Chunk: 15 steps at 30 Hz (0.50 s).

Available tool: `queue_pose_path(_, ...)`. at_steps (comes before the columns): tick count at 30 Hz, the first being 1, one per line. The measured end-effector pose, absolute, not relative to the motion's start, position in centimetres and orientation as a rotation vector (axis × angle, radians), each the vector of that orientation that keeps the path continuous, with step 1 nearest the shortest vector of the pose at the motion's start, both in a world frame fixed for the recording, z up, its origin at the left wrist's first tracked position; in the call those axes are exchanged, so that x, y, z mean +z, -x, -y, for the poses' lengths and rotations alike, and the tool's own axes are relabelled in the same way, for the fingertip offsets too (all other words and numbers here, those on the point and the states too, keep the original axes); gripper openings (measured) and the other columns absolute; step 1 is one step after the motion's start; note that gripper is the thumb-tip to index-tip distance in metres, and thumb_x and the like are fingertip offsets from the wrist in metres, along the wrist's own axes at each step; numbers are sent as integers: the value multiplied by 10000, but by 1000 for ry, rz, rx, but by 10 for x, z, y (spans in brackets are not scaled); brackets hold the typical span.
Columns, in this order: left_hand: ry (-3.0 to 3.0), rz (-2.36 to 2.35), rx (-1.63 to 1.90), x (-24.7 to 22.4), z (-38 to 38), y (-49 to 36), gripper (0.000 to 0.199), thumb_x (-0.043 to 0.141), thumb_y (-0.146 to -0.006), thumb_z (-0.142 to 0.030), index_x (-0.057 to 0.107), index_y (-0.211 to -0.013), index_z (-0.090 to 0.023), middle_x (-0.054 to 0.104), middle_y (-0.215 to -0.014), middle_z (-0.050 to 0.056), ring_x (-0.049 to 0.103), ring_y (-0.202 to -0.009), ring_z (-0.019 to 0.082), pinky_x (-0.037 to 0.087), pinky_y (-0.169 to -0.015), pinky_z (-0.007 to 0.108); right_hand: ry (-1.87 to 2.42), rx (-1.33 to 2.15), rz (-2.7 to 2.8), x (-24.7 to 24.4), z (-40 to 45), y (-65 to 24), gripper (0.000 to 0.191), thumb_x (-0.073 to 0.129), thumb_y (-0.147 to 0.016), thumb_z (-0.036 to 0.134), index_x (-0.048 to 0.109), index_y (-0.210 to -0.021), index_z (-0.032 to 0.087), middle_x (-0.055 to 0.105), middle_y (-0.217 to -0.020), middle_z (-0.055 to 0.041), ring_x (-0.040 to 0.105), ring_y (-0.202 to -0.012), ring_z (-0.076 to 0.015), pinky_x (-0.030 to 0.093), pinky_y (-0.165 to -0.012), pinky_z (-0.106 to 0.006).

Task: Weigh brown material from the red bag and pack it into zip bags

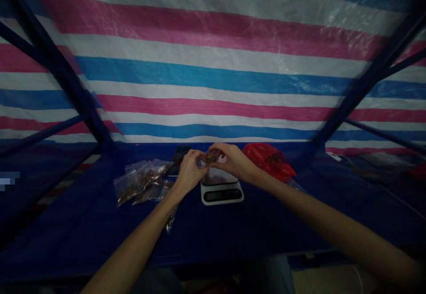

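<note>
Both my hands meet above a white digital scale (pixel 222 195) on the blue table. Between them is a small clear plastic bag (pixel 213 155) with brown bits in it. My left hand (pixel 191 169) is closed on the bag's left side. On the other side, my right hand (pixel 232 158) curls its fingers and thumb round the bag. The scale's plate is partly hidden by my hands, and its dark display faces me. Just right of my right hand lies a red plastic bag (pixel 268 158), open, with brown pieces inside.
Several clear zip bags (pixel 143 178) of brown pieces lie in a heap on the left. A dark phone-like slab (pixel 179 158) rests behind my left hand. Blue metal posts (pixel 346 103) rise at both sides, before a striped plastic sheet (pixel 213 76). The blue table (pixel 266 227) extends toward me.
</note>
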<state>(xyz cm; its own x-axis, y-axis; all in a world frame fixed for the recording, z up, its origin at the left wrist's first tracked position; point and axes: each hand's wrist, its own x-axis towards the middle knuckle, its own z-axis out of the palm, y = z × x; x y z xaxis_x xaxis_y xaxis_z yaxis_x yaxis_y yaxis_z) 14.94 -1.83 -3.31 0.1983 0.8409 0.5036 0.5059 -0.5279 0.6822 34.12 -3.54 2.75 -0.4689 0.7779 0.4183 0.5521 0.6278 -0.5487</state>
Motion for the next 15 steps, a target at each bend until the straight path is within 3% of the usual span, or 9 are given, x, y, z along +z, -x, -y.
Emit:
queue_pose_path(6, -2037, -1248, 1258, -40, 11, -150, 283, 779, -707, -168, 727, -986, -160, 700, -944, 66, 673, -878, 234, 503, -798, 340, 998, 156, 2545, 43, 29, -333, 220, 667, -912, 81, 713, -1119, 139, 648, -1039, -93, 591, -898, -189, 447, -792, -302)
queue_pose_path(10, -1862, -1125, 1277, -40, 12, -151, 283, 797, -714, -236, 735, -970, -132, 748, -927, 83, 684, -854, 237, 504, -773, 329, 840, -90, 2743, 60, 27, -320, 317, 568, -931, 19, 725, -1178, 141, 610, -1004, -98, 521, -884, -206, 408, -780, -323)
queue_pose_path(15, -1716, -937, 1263, -33, 16, -152, 231, 780, -784, -298, 721, -955, -154, 755, -915, 66, 697, -877, 213, 519, -807, 308, 850, -132, 2612, 79, 34, -345, 271, 593, -944, 88, 703, -1180, 163, 619, -1118, -107, 567, -990, -228, 437, -841, -332)
